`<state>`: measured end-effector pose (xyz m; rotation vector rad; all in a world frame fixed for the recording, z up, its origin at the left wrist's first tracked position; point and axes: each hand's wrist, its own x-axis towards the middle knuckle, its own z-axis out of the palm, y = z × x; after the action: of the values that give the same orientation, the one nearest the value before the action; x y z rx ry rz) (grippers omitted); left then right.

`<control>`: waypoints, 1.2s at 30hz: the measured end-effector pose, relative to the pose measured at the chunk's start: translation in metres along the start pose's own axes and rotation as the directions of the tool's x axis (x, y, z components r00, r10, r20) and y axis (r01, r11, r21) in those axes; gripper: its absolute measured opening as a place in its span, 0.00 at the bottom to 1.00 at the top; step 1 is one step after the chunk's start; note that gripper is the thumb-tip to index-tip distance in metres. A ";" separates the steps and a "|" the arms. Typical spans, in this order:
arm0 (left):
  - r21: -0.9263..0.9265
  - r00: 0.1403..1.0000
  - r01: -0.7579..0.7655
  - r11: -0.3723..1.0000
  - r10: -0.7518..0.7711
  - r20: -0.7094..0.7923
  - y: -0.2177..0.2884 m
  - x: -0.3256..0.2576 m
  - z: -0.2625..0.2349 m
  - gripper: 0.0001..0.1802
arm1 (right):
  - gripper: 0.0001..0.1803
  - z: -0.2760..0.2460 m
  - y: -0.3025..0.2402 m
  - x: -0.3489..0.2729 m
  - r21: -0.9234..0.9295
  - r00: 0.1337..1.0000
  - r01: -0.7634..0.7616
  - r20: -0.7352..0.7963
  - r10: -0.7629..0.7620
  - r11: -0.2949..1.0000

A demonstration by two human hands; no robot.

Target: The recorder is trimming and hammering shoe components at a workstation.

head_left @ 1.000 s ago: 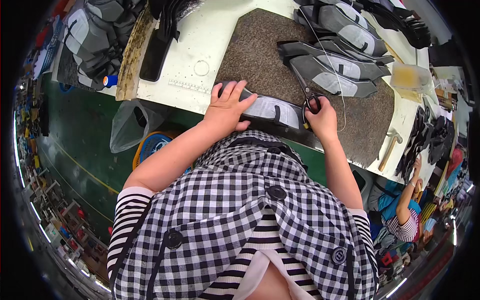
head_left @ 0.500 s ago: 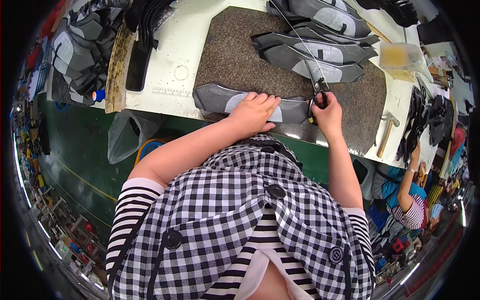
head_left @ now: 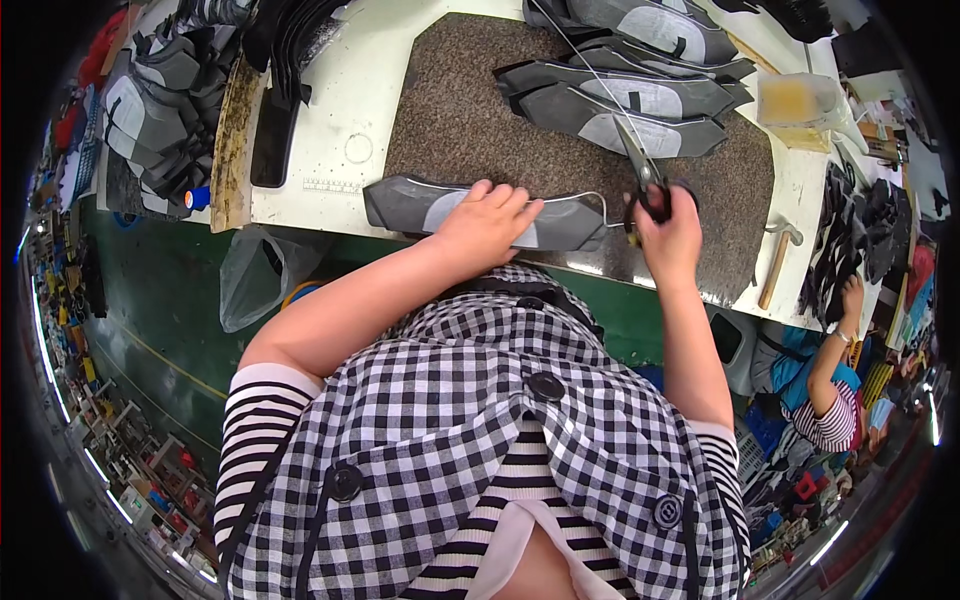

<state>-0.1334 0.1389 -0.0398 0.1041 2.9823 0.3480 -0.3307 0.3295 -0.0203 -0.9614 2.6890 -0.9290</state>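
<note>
A dark grey padded strip (head_left: 398,207) with a pale grey patch lies along the near edge of a brown, speckled work mat (head_left: 455,110). My left hand (head_left: 490,218) rests on it with the fingers stretched out flat. Just past the strip's right end, my right hand (head_left: 668,232) is closed round the black handles of a pair of scissors (head_left: 640,160), blades pointing away from me. A thin white cord (head_left: 604,203) follows the strip's far edge and bends in a loop at its right end. More white cord slants across the scissors toward the top.
Several similar grey pieces (head_left: 650,135) lie in a stack at the far right of the mat. To its right are a clear plastic box (head_left: 795,110) and a hammer (head_left: 773,265). On the left lie a black phone (head_left: 272,140) and heaped grey pieces (head_left: 150,120). Another person's arm (head_left: 835,340) reaches in at right.
The strip and my left hand have shifted slightly left. My right hand has moved right with the scissors, off the strip's end, and the white cord now shows as a loop there.
</note>
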 end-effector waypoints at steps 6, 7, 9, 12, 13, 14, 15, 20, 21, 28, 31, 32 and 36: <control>-0.041 0.998 -0.012 0.999 0.015 0.054 -0.008 -0.009 -0.004 0.45 | 0.24 -0.038 -0.027 -0.058 -0.239 0.834 -0.052 0.523 0.173 0.970; -0.067 0.997 0.000 0.998 0.005 0.077 -0.007 -0.008 -0.004 0.45 | 0.25 -0.033 -0.021 -0.065 -0.311 0.828 -0.028 0.525 0.196 0.950; -0.065 0.997 -0.006 0.998 0.011 0.078 -0.007 -0.004 -0.005 0.45 | 0.27 -0.026 -0.015 -0.071 -0.392 0.824 -0.013 0.516 0.232 0.920; -0.072 0.995 -0.009 0.997 0.016 0.094 -0.008 -0.003 -0.004 0.47 | 0.26 -0.019 -0.025 -0.074 -0.415 0.830 -0.045 0.491 0.266 0.909; -0.082 0.994 -0.007 0.997 0.016 0.104 -0.009 -0.002 -0.005 0.48 | 0.26 -0.019 -0.025 -0.074 -0.414 0.831 -0.045 0.490 0.264 0.909; -0.079 0.994 -0.007 0.997 0.015 0.104 -0.009 -0.001 -0.007 0.48 | 0.25 -0.020 -0.026 -0.075 -0.425 0.846 -0.027 0.472 0.247 0.905; -0.084 0.993 -0.005 0.996 0.015 0.116 -0.009 0.001 -0.009 0.49 | 0.25 -0.021 -0.027 -0.076 -0.437 0.861 -0.009 0.455 0.229 0.900; -0.101 0.991 -0.004 0.995 0.017 0.134 -0.011 0.002 -0.011 0.49 | 0.24 -0.020 -0.028 -0.069 -0.447 0.885 0.029 0.427 0.184 0.894; -0.105 0.991 0.000 0.994 0.014 0.132 -0.011 0.001 -0.011 0.49 | 0.24 -0.016 -0.026 -0.068 -0.457 0.891 0.084 0.432 0.138 0.885; -0.114 0.992 0.005 0.993 0.009 0.123 -0.011 0.000 -0.007 0.52 | 0.25 0.000 -0.018 -0.065 -0.471 0.896 0.242 0.443 -0.010 0.848; -0.129 0.992 0.009 0.992 0.007 0.126 -0.012 0.000 -0.007 0.50 | 0.24 -0.001 -0.016 -0.067 -0.462 0.903 0.213 0.430 0.007 0.861; -0.130 0.992 0.010 0.991 0.006 0.126 -0.014 -0.001 -0.008 0.50 | 0.24 -0.003 -0.015 -0.067 -0.463 0.902 0.214 0.431 0.007 0.860; -0.362 0.996 0.031 0.932 0.000 0.086 -0.026 0.008 -0.019 0.37 | 0.26 -0.012 -0.016 -0.069 -0.452 0.913 0.105 0.398 0.095 0.886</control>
<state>-0.1448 0.1102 -0.0289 0.0532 2.7770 0.8615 -0.2714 0.3685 -0.0057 -1.0947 2.5652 -0.0363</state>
